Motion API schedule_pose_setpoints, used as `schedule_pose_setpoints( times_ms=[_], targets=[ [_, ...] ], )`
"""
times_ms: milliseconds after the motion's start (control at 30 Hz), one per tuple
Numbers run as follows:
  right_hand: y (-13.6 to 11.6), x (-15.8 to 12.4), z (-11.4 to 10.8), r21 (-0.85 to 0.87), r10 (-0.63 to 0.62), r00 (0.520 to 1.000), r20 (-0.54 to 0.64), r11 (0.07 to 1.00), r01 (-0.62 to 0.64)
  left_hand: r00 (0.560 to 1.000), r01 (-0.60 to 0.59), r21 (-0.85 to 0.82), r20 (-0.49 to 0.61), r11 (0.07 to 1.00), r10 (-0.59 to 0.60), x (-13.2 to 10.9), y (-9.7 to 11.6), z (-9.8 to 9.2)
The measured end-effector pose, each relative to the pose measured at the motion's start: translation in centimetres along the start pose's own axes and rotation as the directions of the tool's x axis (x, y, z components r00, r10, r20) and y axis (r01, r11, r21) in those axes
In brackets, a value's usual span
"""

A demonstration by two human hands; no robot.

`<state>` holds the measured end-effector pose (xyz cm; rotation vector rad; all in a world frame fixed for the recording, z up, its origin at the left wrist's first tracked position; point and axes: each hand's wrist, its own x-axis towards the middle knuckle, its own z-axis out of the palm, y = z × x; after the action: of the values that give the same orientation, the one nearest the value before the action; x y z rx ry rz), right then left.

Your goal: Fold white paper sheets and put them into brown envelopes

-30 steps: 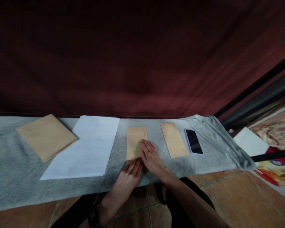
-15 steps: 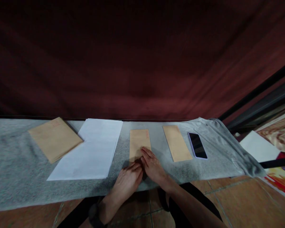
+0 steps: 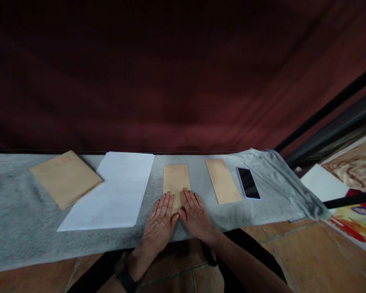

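Observation:
A brown paper envelope (image 3: 176, 177) with red print near its upper right corner lies flat in front of me. My left hand (image 3: 161, 221) presses on its lower left side with the fingers stretched out flat. On the lower right side rests my right hand (image 3: 196, 213), its fingers also extended and flat. Between the two thumbs, which almost meet, a strip of the envelope shows; its lower end is partly covered by the hands. Neither hand grips anything.
To the right lie another brown envelope (image 3: 223, 181) and a phone (image 3: 248, 183) in a pale purple case. On the left, a stack of brown envelopes (image 3: 65, 179) overlaps white paper sheets (image 3: 116, 191). Grey cloth (image 3: 277, 187) covers the narrow table; a dark red curtain (image 3: 171, 101) hangs behind.
Both hands have gone from being bunched together at the envelope's lower end to lying flat and apart on its two sides. The view has shifted slightly.

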<state>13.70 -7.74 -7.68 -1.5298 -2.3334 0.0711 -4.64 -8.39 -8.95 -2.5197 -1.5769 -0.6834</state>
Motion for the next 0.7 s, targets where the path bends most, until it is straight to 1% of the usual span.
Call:
schedule_pose_setpoints(
  times_ms=[133,233,300,367,433,533,633,700],
  targets=[
    [0.9,-0.3,-0.8,-0.017,0.011,0.998,0.057,1.0,-0.01,1.0,-0.026,0.019,0.007,0.999,0.026,-0.2,-0.7,-0.4],
    [1.5,-0.2,-1.7,-0.005,-0.004,0.994,0.112,1.0,0.005,0.994,-0.105,0.053,0.039,0.993,0.103,-0.3,-1.5,-0.5],
    [1.6,0.0,-2.2,0.016,-0.06,0.987,0.147,0.998,0.058,0.98,-0.175,0.063,0.104,0.983,0.168,-0.1,-1.9,-0.7],
    [1.4,0.1,-2.5,0.041,-0.123,0.978,0.17,0.992,0.118,0.955,-0.244,0.065,0.189,0.968,0.228,0.1,-2.0,-1.1],
    [1.0,0.2,-2.5,0.061,-0.151,0.973,0.175,0.988,0.143,0.936,-0.275,0.066,0.247,0.959,0.251,0.3,-1.8,-1.7],
    [0.3,0.3,-2.1,0.081,-0.138,0.977,0.16,0.989,0.126,0.931,-0.277,0.075,0.266,0.958,0.249,0.5,-1.2,-2.3],
    [-0.4,0.6,-1.8,0.091,-0.142,0.979,0.147,0.987,0.129,0.942,-0.256,0.075,0.245,0.964,0.231,0.7,-0.9,-2.3],
    [-0.8,1.0,-1.7,0.085,-0.146,0.979,0.143,0.987,0.135,0.949,-0.239,0.043,0.221,0.97,0.224,1.0,-0.9,-2.4]
  ],
)
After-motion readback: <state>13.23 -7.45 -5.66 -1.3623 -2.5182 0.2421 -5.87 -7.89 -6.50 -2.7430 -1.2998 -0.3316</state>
